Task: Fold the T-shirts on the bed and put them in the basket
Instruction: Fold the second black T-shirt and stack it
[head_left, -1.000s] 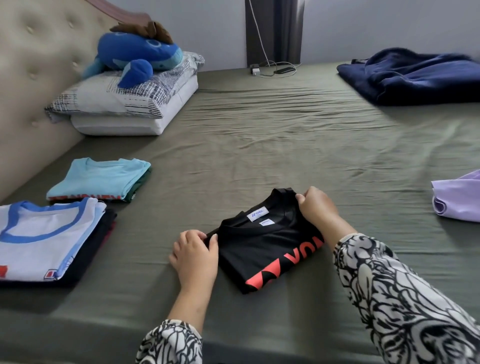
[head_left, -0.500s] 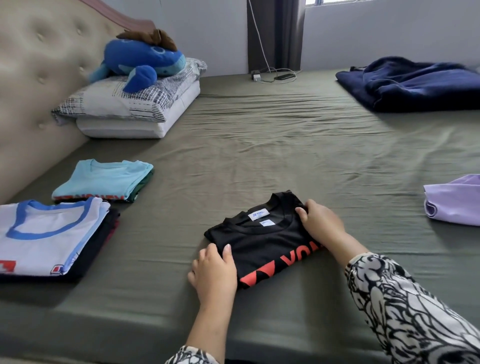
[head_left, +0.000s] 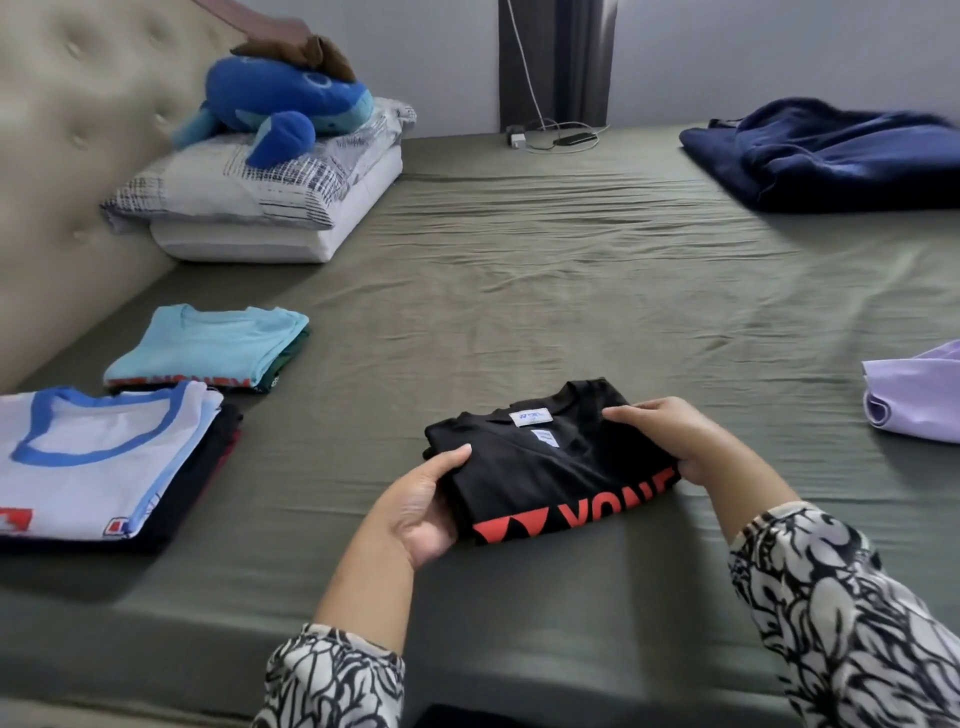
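Note:
A folded black T-shirt (head_left: 545, 467) with red lettering lies near the front of the olive green bed (head_left: 519, 291). My left hand (head_left: 421, 506) grips its left edge, thumb on top and fingers underneath. My right hand (head_left: 670, 441) grips its right edge the same way. To the left sits a stack with a white, blue-trimmed T-shirt (head_left: 88, 462) on top. Behind that stack lies a folded light blue T-shirt (head_left: 208, 345) on a dark green one. A lilac garment (head_left: 919, 397) lies at the right edge. No basket is in view.
Two stacked pillows (head_left: 260, 208) with a blue plush toy (head_left: 285, 104) sit against the tufted headboard (head_left: 67, 130) at the back left. A navy blanket (head_left: 831, 156) lies at the back right. A charger and cable (head_left: 545, 137) rest at the far edge.
My left hand has turned from lying on the black T-shirt's corner to slipping its fingers under the left edge. My right hand has moved from the collar to grip the right edge.

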